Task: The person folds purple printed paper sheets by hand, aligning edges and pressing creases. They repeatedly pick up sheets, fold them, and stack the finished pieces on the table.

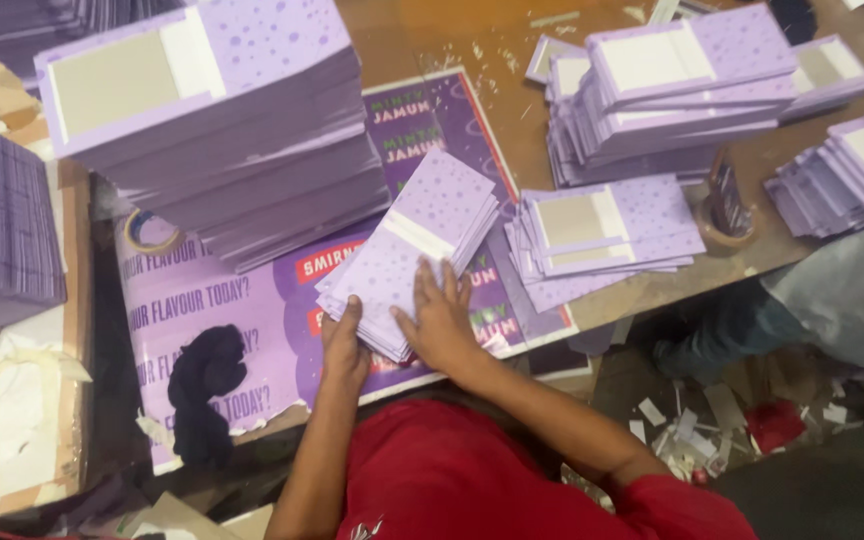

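Note:
A small slanted stack of purple spotted cards (414, 240) lies on a large purple printed sheet (202, 300) in front of me. My left hand (344, 340) presses against the stack's near left corner. My right hand (439, 315) lies flat on the stack's near end with its fingers spread. Neither hand lifts anything.
A tall pile of purple cards (222, 110) stands at the back left, more piles (607, 235) (672, 90) at the right. A tape roll (147, 232) and a dark cloth (202, 385) lie on the sheet. Another person's clothing (852, 290) shows at the right edge. Paper scraps litter the floor.

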